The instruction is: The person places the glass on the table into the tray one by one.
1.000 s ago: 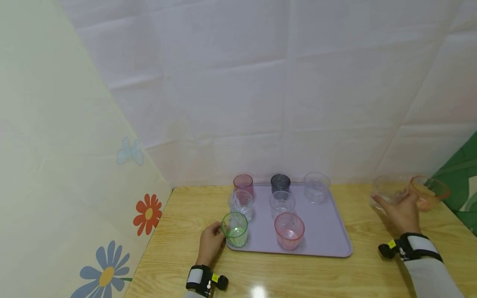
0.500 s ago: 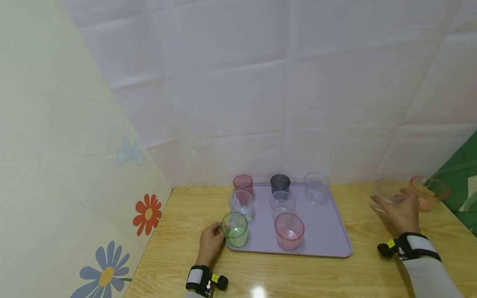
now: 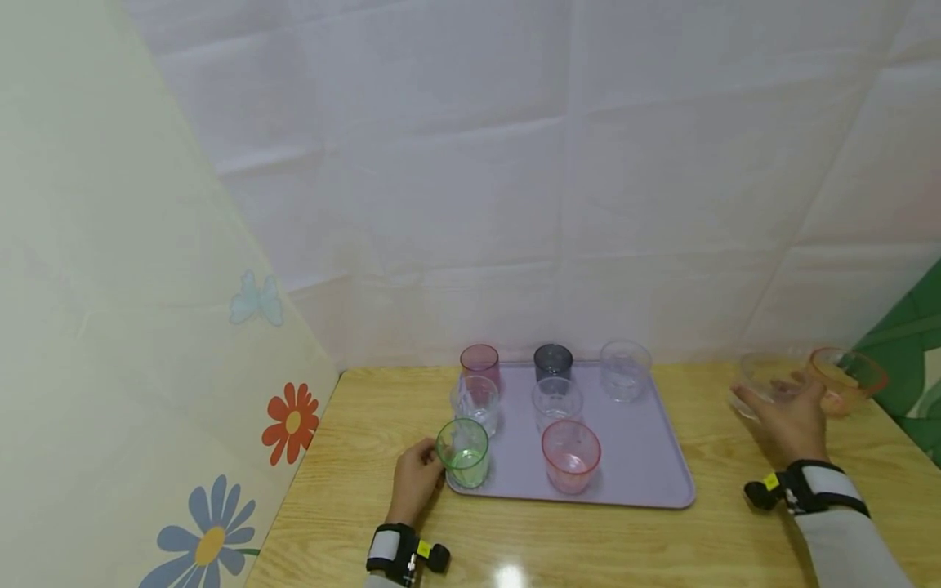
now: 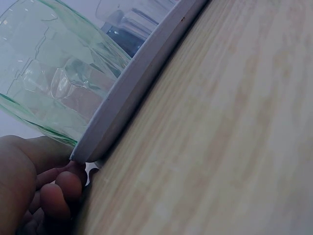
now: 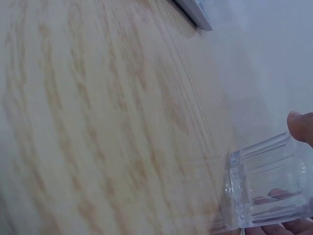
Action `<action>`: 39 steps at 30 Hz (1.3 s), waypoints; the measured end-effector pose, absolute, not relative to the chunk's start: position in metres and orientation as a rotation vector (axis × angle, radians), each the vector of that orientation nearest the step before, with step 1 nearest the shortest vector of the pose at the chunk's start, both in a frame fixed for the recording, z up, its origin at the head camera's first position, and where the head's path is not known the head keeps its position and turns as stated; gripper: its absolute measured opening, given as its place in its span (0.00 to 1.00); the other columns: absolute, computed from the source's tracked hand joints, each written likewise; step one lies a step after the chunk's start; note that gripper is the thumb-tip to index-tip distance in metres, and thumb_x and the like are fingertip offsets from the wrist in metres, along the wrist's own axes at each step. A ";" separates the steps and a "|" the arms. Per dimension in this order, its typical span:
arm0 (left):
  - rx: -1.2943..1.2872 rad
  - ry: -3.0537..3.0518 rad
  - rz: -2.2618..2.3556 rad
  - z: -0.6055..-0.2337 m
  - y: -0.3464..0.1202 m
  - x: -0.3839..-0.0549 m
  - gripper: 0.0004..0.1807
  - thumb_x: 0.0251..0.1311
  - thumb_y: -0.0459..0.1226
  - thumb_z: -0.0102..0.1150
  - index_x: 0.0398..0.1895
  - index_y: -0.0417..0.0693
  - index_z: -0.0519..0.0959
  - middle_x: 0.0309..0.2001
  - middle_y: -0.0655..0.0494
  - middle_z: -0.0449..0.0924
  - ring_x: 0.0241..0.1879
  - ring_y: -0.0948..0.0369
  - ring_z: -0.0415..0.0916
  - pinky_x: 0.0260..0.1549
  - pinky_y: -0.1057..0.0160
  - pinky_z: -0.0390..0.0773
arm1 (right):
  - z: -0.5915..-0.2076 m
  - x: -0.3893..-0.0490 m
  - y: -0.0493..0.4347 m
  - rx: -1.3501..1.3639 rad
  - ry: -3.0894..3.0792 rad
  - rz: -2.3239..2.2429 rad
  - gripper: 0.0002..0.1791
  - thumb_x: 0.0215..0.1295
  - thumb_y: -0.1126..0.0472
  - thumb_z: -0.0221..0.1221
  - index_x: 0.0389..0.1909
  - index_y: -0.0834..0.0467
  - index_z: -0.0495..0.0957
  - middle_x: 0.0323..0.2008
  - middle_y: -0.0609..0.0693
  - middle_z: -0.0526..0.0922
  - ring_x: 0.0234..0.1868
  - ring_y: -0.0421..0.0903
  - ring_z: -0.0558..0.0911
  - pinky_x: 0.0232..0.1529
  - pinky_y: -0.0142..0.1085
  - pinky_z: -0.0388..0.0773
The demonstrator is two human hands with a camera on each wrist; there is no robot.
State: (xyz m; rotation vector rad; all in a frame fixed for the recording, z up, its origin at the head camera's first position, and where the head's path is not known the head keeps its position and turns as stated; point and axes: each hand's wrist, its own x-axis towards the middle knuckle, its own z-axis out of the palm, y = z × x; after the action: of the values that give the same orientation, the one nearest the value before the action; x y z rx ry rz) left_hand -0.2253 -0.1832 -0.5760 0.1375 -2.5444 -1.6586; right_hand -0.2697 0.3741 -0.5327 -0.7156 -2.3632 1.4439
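Observation:
In the head view my left hand [image 3: 415, 478] is at the front left corner of a lilac tray [image 3: 632, 465]. The left wrist view shows its thumb at the tray's rim [image 4: 110, 107] and the fingers curled below, so it grips that edge. A green tumbler [image 3: 466, 464] stands on the tray right beside these fingers. At the far right my right hand [image 3: 794, 420] holds a clear tumbler [image 5: 269, 181] between thumb and fingers, over the wooden table. The right wrist view shows the fingers through its wall. An orange-rimmed tumbler [image 3: 845, 384] is just right of that hand.
Also on the tray are a pink tumbler [image 3: 571, 459], a dark grey tumbler [image 3: 553, 363], a dark red tumbler [image 3: 479, 365] and several clear tumblers [image 3: 625, 374]. A white cloth backdrop [image 3: 456, 204] hangs behind the wooden table [image 3: 345, 457].
My right hand shifts very slightly, with the clear tumbler still held. The left hand, the tray and its tumblers stay put.

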 end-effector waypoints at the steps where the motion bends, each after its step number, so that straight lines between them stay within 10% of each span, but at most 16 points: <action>1: 0.138 -2.547 -1.652 -0.576 -0.183 -0.225 0.08 0.60 0.44 0.66 0.34 0.51 0.83 0.20 0.58 0.75 0.17 0.64 0.73 0.15 0.66 0.73 | -0.534 -0.270 0.375 -0.718 -2.362 1.438 0.60 0.57 0.41 0.66 0.76 0.54 0.34 0.72 0.68 0.57 0.67 0.66 0.62 0.67 0.58 0.59; 19: 0.152 -2.571 -1.593 -0.575 -0.182 -0.224 0.06 0.60 0.43 0.65 0.34 0.52 0.83 0.21 0.60 0.74 0.17 0.65 0.71 0.15 0.68 0.71 | -0.538 -0.260 0.372 -0.652 -2.409 1.381 0.58 0.57 0.39 0.66 0.76 0.51 0.38 0.71 0.66 0.61 0.63 0.62 0.65 0.56 0.44 0.67; 39: 0.128 -2.572 -1.606 -0.574 -0.183 -0.223 0.04 0.62 0.41 0.64 0.34 0.51 0.83 0.20 0.59 0.73 0.15 0.65 0.71 0.13 0.68 0.71 | -0.532 -0.250 0.354 -0.629 -2.420 1.460 0.60 0.57 0.37 0.64 0.77 0.48 0.34 0.74 0.65 0.55 0.69 0.67 0.62 0.65 0.60 0.61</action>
State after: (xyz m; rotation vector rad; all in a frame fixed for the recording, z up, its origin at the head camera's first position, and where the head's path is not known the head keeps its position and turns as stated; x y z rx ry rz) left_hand -0.2229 -0.1830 -0.5745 0.1276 -2.5724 -1.6056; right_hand -0.2503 0.3536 -0.5322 -0.6294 -2.4199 1.4604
